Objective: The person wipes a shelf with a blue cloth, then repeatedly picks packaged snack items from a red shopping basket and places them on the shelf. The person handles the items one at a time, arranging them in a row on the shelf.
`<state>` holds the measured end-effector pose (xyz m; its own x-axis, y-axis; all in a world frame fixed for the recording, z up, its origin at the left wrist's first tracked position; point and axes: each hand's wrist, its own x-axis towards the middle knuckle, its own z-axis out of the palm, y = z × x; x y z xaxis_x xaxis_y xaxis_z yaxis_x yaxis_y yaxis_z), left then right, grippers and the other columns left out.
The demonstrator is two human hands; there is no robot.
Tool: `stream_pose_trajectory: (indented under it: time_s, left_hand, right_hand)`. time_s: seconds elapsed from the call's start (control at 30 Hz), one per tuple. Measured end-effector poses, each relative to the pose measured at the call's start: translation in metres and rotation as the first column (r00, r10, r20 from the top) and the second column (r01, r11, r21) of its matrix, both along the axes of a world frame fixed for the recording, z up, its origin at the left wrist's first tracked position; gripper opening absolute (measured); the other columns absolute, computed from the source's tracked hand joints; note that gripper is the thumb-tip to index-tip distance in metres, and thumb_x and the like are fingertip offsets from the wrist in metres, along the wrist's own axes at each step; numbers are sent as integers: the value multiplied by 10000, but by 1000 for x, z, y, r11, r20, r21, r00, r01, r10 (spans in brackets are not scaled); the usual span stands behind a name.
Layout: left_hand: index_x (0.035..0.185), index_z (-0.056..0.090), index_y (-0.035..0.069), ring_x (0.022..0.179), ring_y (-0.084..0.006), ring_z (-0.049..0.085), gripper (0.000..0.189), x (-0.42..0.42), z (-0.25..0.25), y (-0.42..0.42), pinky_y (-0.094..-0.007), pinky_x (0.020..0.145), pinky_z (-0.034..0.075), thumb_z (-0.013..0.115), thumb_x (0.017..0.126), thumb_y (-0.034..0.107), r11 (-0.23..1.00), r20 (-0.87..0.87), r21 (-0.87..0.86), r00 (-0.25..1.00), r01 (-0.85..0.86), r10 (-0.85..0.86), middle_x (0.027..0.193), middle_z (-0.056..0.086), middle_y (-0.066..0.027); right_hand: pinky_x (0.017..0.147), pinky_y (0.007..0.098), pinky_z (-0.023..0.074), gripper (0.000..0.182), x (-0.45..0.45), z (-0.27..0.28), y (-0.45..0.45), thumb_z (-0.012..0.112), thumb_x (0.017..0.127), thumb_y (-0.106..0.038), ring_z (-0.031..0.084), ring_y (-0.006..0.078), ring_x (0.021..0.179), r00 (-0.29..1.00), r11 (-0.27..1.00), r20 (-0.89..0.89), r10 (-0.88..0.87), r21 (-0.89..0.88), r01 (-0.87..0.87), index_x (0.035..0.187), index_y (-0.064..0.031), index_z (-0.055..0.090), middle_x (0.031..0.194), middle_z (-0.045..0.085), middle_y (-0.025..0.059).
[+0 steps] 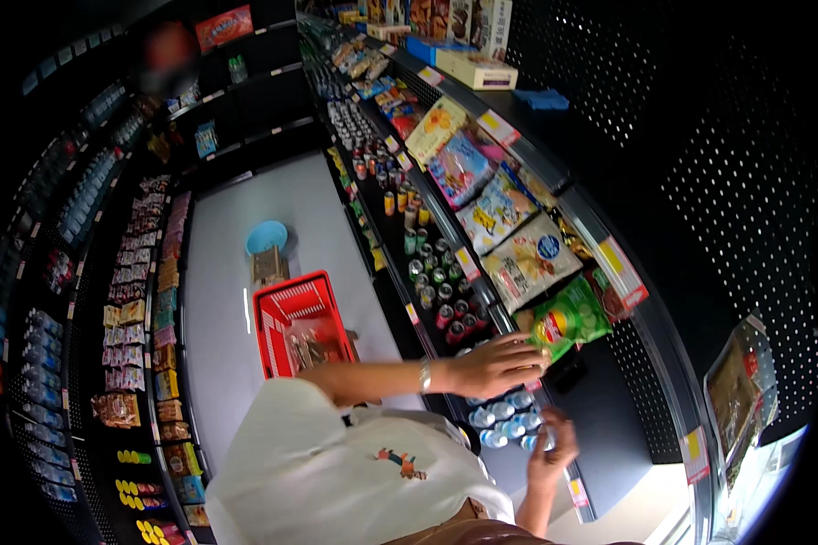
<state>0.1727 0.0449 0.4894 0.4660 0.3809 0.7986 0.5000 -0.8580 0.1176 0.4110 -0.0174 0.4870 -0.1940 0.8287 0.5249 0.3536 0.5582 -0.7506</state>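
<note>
My left hand (pixel 499 364), with a bracelet at the wrist, reaches across to the shelf at the right. Its fingers close on the lower corner of a green chip bag (pixel 567 321), which leans beside a beige snack bag (pixel 530 262). Below it, my right hand (pixel 552 444) is raised near the shelf edge, its fingers apart and curved, with no held thing visible. Water bottles (pixel 503 411) stand on the lower shelf behind and beside it. A red shopping basket (pixel 262 330) on the floor holds a clear package (pixel 313 344).
Shelves with cans (pixel 443 272) and snack bags run along the right; another bank with packaged snacks (pixel 124 334) and bottles (pixel 44 402) lines the left. Beyond the basket, a blue round basin (pixel 266 237) and a box-like object (pixel 268 266) are on the floor. Price tags line the shelf edges.
</note>
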Motion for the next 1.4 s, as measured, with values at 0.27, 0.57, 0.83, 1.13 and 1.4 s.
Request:
stream_pose_trajectory:
  time_s: [0.27, 0.57, 0.83, 1.13, 1.4]
  left_hand:
    - [1153, 608, 60, 1183, -358, 546, 395, -162, -210, -116, -458, 996, 439, 685, 765, 65, 587, -57, -627, 782, -512, 621, 1276, 579, -166]
    - [1109, 585, -5, 1128, -389, 515, 376, -259, -275, -239, -503, 920, 453, 698, 791, 161, -70, -424, -776, 437, -626, 793, 1274, 487, -218]
    - [1271, 506, -4, 1191, -405, 506, 530, -322, -308, -281, -473, 994, 451, 698, 795, 129, -298, -479, -865, 490, -404, 728, 1303, 478, -242]
    - [1281, 482, 7, 1108, -421, 560, 509, -361, -390, -292, -482, 926, 507, 661, 848, 205, -262, -359, -926, 421, -272, 833, 1254, 520, -250]
    - [1136, 570, -3, 1085, -396, 588, 330, -384, -441, -269, -447, 913, 494, 644, 850, 145, -313, -328, -944, 175, -105, 928, 1171, 592, -212]
  right_hand:
    - [743, 275, 542, 226, -130, -115, 16, 623, 858, 91, 713, 176, 799, 932, 897, 89, 352, -316, -309, 1058, 6, 685, 952, 719, 129]
    - [757, 325, 545, 214, -295, -155, 4, 625, 904, -57, 709, 223, 887, 689, 646, 180, 702, -567, -511, 1107, 2, 660, 982, 718, 150]
    - [800, 351, 549, 360, -396, -218, -21, 648, 870, -65, 679, 272, 972, 536, 537, 229, 813, -649, -538, 1223, -8, 599, 1100, 656, 190]
    - [970, 373, 487, 653, -457, -360, -21, 687, 878, -247, 590, 326, 1203, 559, 441, 255, 789, -869, -226, 1394, 57, 426, 1326, 565, 255]
    - [991, 383, 427, 621, -507, -504, -7, 695, 862, -291, 549, 319, 1236, 516, 444, 420, 746, -892, 84, 1323, 59, 471, 1308, 573, 225]
